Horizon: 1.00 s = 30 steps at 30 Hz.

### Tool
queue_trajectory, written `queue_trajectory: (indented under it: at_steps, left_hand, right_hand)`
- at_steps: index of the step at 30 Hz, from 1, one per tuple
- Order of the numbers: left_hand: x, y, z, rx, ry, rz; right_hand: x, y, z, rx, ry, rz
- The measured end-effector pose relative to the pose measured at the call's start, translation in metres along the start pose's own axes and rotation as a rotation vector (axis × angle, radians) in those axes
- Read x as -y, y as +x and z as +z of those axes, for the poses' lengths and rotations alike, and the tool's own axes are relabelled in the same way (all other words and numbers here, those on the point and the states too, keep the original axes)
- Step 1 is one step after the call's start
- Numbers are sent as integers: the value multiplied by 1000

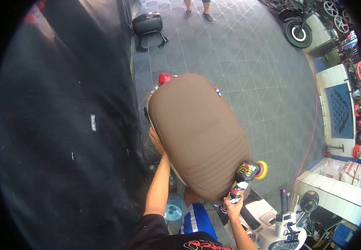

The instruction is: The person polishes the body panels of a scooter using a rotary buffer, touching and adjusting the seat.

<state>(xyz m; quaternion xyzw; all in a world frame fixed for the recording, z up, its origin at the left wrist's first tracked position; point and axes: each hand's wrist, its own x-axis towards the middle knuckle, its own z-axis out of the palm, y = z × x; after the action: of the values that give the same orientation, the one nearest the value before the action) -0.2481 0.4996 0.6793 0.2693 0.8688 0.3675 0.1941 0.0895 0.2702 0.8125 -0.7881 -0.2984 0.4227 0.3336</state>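
A wide brown scooter seat (201, 129) with stitched ribs fills the middle of the view. My left hand (157, 141) lies along the seat's left side, fingers stretched out against it and partly hidden by the edge. Wrapped round the sticker-covered body of a polisher (244, 174) is my right hand (233, 206), at the seat's lower right. The polisher's yellow pad (261, 170) points to the right, out beyond the seat's edge and apart from it. Below my right hand, part of the scooter's white body (261, 210) shows.
A black sheet (63, 125) hangs along the left. A blue bucket (173, 208) stands near my legs. The scooter's front, with a mirror (309, 201), is at lower right. A black seat-like part (148, 23) and another person's feet (207, 17) are on the tiled floor (247, 54) ahead.
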Motion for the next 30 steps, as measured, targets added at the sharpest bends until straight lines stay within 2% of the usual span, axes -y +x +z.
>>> queue_trajectory:
  at_steps: [2,6,8,11,12,13,15,16,17,18,20,22,23,26,27,28,29,30]
  left_hand:
    - [-4,-5,-1,4,43,12]
    - [-10,-4,-7,82,33,-99]
    - [15,9,2,129,61,-103]
    - [56,34,10,255,100,-312]
    - [51,30,-8,217,76,-313]
    - [46,14,-31,191,67,-318]
    - [45,-45,-79,184,97,-325]
    - [72,-88,-101,223,184,-252]
    - [83,-107,-106,212,204,-140]
    - [84,-151,-128,267,273,-198]
    - [144,-232,-149,479,452,-226]
    - [189,-321,-168,748,522,-445]
    - [220,-356,-169,1113,666,-447]
    - [251,-370,-159,1587,282,-424]
    - [215,-369,-169,1617,408,-385]
    - [138,-369,-196,1648,534,-344]
    - [120,-367,-193,1769,291,-212]
    - [64,-371,-209,1757,378,-195]
  right_hand:
    - [-7,-1,-3,1,11,6]
    - [-38,6,-12,23,38,-50]
    - [-35,6,-14,54,58,-74]
    - [-41,13,-20,93,61,-29]
    - [-35,15,-23,111,47,-27]
    - [-52,29,-33,236,77,101]
    - [-13,13,-50,219,144,28]
    - [-28,-18,-73,222,107,62]
    - [-16,-2,-79,238,97,10]
    - [-5,9,-86,252,85,-42]
    - [20,-14,-114,290,-22,-88]
    - [21,-45,-135,316,90,-92]
    - [28,-69,-144,316,150,-112]
    - [13,-122,-169,390,270,-172]
    - [6,-139,-175,430,332,-156]
    - [-2,-155,-183,473,394,-139]
    - [-17,-167,-190,536,436,-115]
    - [-25,-174,-197,604,480,-101]
